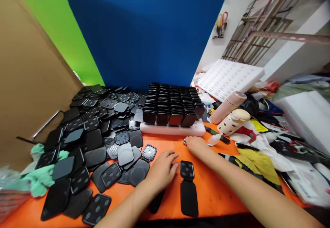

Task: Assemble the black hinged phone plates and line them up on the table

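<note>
My left hand [163, 169] is over a black case [157, 200] on the orange table, its fingers apart and bent; the hand covers part of the case. My right hand [197, 145] is closed around a small metallic object [185, 141] near the white foam block [172, 129]. Between my arms lies an opened black hinged case [189, 197], its upper half showing round grey dots. Rows of black square pieces [170, 107] stand upright on the foam block. A large heap of loose black and grey square pieces [94, 138] spreads to the left.
A pink bottle [227, 107], a patterned cream bottle [233, 122] and a small squeeze bottle [214, 139] are at the right. Yellow cloth [260, 164] and white foam sheets [229, 77] lie beyond. Green cloth [42, 180] is at the left. A blue panel [146, 32] stands behind.
</note>
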Action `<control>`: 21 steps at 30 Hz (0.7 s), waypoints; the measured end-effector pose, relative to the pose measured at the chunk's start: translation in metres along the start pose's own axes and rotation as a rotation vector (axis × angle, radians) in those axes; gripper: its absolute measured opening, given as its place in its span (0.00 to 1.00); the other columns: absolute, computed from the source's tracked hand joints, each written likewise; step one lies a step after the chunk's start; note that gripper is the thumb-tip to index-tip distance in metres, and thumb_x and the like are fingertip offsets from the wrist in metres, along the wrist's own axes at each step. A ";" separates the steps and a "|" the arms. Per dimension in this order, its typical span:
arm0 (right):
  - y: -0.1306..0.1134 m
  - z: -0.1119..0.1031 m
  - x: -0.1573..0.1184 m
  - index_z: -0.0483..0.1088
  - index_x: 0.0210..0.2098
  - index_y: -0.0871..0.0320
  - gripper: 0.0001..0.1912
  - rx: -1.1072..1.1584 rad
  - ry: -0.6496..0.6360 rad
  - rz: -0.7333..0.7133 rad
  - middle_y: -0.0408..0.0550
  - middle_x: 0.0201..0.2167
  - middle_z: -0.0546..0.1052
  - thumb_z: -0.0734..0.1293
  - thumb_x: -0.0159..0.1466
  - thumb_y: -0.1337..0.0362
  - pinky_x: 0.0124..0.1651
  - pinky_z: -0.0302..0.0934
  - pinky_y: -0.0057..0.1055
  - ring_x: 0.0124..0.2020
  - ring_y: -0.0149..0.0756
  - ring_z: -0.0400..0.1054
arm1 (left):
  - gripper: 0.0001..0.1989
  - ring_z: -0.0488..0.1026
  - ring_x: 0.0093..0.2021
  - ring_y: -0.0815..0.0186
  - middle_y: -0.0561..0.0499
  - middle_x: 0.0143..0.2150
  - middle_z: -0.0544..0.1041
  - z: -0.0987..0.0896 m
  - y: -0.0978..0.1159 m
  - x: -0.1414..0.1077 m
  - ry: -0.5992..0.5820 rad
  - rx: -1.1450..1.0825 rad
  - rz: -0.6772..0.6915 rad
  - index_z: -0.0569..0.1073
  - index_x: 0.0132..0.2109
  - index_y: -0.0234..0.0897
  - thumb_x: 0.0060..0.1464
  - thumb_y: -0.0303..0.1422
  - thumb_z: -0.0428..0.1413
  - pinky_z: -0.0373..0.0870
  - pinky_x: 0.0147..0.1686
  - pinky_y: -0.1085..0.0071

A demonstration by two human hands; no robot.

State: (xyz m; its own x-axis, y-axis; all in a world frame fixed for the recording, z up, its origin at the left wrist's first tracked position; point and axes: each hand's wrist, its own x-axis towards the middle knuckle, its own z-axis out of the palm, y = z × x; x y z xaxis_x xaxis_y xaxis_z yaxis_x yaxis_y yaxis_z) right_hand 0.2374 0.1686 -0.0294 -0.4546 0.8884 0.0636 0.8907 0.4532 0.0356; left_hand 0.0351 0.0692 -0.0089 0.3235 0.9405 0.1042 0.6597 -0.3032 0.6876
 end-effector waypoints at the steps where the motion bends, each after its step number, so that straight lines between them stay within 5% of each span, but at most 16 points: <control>1: 0.002 0.000 -0.002 0.68 0.38 0.61 0.10 -0.016 0.008 -0.022 0.45 0.33 0.73 0.61 0.66 0.61 0.35 0.64 0.31 0.31 0.31 0.68 | 0.16 0.67 0.53 0.59 0.47 0.52 0.71 0.002 -0.002 0.004 0.011 -0.007 -0.008 0.70 0.51 0.40 0.56 0.30 0.50 0.64 0.53 0.60; 8: 0.006 0.004 -0.023 0.66 0.40 0.56 0.12 -0.097 0.119 -0.110 0.48 0.34 0.70 0.53 0.68 0.68 0.34 0.56 0.31 0.35 0.38 0.64 | 0.25 0.65 0.55 0.60 0.46 0.56 0.68 0.016 -0.014 0.058 0.001 -0.029 0.021 0.62 0.58 0.38 0.53 0.30 0.53 0.61 0.55 0.64; 12: 0.000 0.008 -0.027 0.67 0.40 0.57 0.12 -0.133 0.176 -0.097 0.48 0.33 0.71 0.53 0.68 0.66 0.36 0.53 0.32 0.34 0.39 0.63 | 0.17 0.69 0.49 0.59 0.47 0.48 0.72 0.023 -0.016 0.086 -0.087 0.000 0.089 0.69 0.51 0.37 0.53 0.35 0.56 0.64 0.50 0.57; 21: -0.005 0.017 -0.028 0.71 0.35 0.57 0.19 -0.028 0.231 -0.051 0.47 0.26 0.71 0.52 0.68 0.57 0.29 0.48 0.30 0.28 0.36 0.64 | 0.13 0.71 0.44 0.61 0.47 0.45 0.73 0.031 -0.030 0.093 -0.179 0.093 0.116 0.71 0.45 0.35 0.58 0.39 0.53 0.67 0.45 0.57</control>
State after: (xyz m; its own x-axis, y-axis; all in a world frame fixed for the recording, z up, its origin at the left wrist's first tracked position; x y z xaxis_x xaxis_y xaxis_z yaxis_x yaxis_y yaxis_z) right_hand 0.2462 0.1425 -0.0486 -0.4903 0.8227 0.2877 0.8677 0.4918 0.0723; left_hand 0.0664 0.1614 -0.0420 0.5107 0.8587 0.0434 0.6685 -0.4283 0.6081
